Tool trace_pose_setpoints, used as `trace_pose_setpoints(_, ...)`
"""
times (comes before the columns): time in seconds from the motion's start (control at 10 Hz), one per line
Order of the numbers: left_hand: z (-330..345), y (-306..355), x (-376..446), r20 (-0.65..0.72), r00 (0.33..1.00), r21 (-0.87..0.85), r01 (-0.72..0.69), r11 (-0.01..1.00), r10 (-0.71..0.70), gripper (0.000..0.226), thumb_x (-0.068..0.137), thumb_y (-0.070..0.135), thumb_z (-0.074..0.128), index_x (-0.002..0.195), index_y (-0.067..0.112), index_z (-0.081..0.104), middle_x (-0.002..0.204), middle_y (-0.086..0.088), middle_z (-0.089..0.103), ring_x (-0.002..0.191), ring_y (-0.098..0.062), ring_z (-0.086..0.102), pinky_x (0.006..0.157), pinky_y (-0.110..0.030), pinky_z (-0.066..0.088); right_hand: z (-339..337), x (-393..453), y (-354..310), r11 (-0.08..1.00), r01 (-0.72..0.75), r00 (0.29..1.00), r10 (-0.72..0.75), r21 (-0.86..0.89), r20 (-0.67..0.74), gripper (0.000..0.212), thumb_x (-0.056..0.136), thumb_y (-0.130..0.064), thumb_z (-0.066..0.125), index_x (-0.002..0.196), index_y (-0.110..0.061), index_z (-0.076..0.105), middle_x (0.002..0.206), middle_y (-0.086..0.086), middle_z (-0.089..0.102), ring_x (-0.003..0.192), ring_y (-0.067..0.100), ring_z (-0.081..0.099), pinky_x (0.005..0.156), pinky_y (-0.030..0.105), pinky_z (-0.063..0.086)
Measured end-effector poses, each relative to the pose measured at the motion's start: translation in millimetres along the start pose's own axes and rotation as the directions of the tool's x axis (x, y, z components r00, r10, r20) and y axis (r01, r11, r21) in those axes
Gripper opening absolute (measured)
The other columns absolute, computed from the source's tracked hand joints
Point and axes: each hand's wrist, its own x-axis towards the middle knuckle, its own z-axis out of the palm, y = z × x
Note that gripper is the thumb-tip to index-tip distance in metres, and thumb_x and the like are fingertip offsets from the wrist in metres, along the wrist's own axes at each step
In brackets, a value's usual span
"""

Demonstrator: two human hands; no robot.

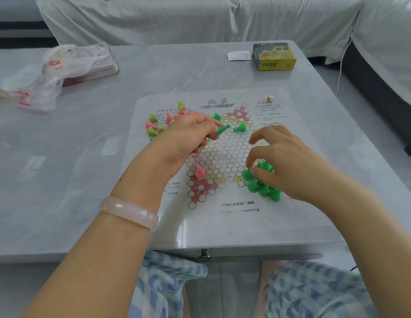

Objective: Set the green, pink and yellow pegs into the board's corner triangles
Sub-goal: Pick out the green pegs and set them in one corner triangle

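A paper checkers board [223,154] with circle grid lies on the table. My left hand [188,138] is shut on a green peg [223,130] over the board's upper left part, with other pegs half hidden in the palm. My right hand [284,161] pinches a green peg [247,173] at the edge of a cluster of upright green pegs [264,187] in the near right corner triangle. One pink peg [199,171] stands near the lower left pink triangle. Loose pink and yellow pegs [157,127] lie heaped at the board's left. Two green pegs [240,127] lie near the top.
A yellow and green box [273,57] and a white slip [238,55] sit at the table's back right. A small die [270,98] rests on the board sheet. A crumpled plastic bag [53,74] over a flat box lies at back left. A covered sofa is behind.
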Motion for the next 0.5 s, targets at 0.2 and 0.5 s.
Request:
trace_pose_setpoints(0.2,0.3,-0.1,-0.7,-0.001,1.0,-0.01,-0.001,1.0,0.001,0.022,0.089,0.005,0.046,0.083,0.016,0.064,0.075,-0.001,0.054,0.06,-0.008,0.038,0.056,-0.022,0.03,-1.2,0.7,-2.1,0.999,-0.014,1.0,0.013,0.032,0.019,0.018,0.088,-0.03,0.052,0.099,-0.024,0.064,0.129,-0.005,0.042,0.127,0.015,0.027,0.103,0.032,0.029)
trace_pose_setpoints(0.5,-0.4,0.1,-0.9,-0.008,1.0,-0.002,0.002,1.0,-0.002,0.023,0.089,0.005,0.046,0.083,0.016,0.065,0.075,-0.001,0.054,0.061,-0.008,0.038,0.056,-0.023,0.031,-0.9,0.8,-0.6,0.999,-0.012,1.0,0.012,0.031,0.009,0.017,0.089,-0.028,0.051,0.098,-0.023,0.064,0.127,-0.005,0.044,0.126,0.014,0.029,0.102,0.031,0.029)
